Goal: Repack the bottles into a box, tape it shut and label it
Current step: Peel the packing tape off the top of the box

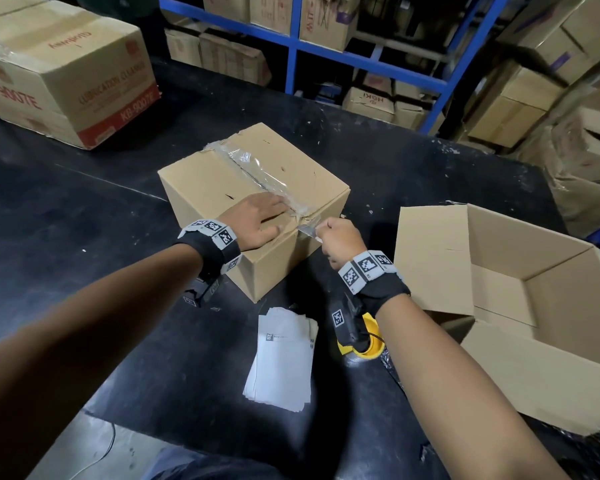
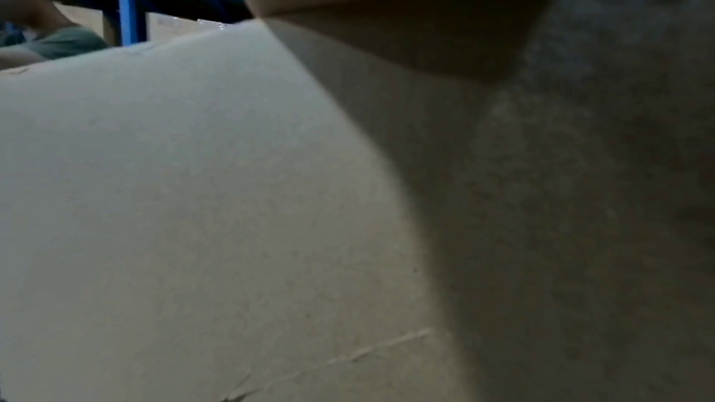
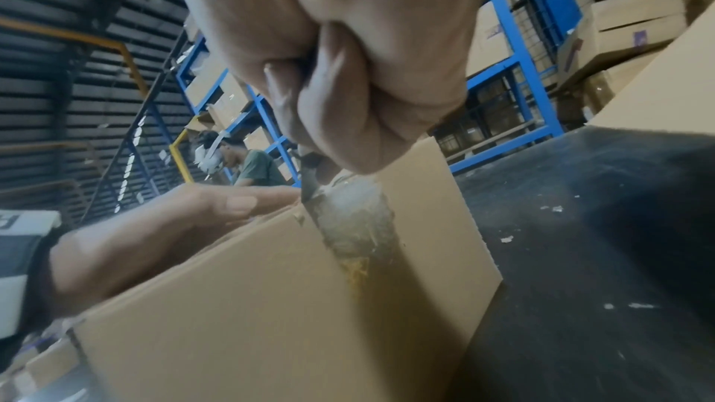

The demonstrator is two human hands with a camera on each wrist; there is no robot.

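left hand (image 1: 255,221) flat on box (image 1: 222,188), right hand (image 1: 340,242) pinching tape (image 1: 307,230)

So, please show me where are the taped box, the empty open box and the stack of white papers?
taped box (image 1: 201,188): head view, bare top left of the tape.
empty open box (image 1: 433,258): head view, its left outer wall.
stack of white papers (image 1: 281,368): head view, middle of the top sheet.

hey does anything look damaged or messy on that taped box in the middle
Yes. The clear tape along the closed box top seam is wrinkled and bunched, worst at the near edge, where the right hand works a blade into it. The cardboard beside it looks torn and creased.
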